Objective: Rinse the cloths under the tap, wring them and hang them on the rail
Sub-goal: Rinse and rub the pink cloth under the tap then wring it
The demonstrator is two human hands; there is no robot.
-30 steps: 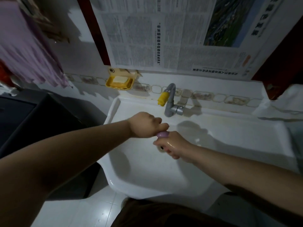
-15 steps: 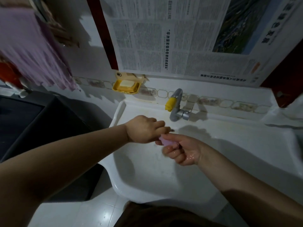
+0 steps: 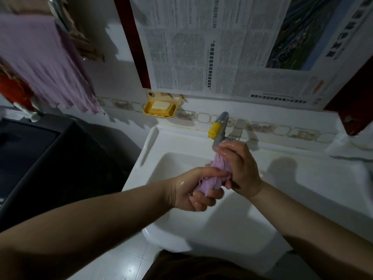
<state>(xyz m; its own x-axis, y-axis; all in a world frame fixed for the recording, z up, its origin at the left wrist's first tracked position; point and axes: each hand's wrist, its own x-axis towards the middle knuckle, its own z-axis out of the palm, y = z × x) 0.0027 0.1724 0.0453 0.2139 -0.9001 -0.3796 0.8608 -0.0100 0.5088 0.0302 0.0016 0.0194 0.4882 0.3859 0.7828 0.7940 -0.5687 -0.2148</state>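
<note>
Lilac cloth (image 3: 217, 174) bunched tight in both hands, left (image 3: 193, 190) and right (image 3: 240, 168), over white sink (image 3: 302, 178).

Yellow soap dish (image 3: 160, 109) on wall, newspaper (image 3: 232, 47) above, dark cabinet (image 3: 40, 158) left

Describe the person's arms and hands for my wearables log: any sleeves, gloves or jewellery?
Both forearms are bare up to the frame edge, with no sleeves in view. The left hand and right hand wear no gloves; no rings, watch or bracelets show. Both hands glisten wet.
</note>
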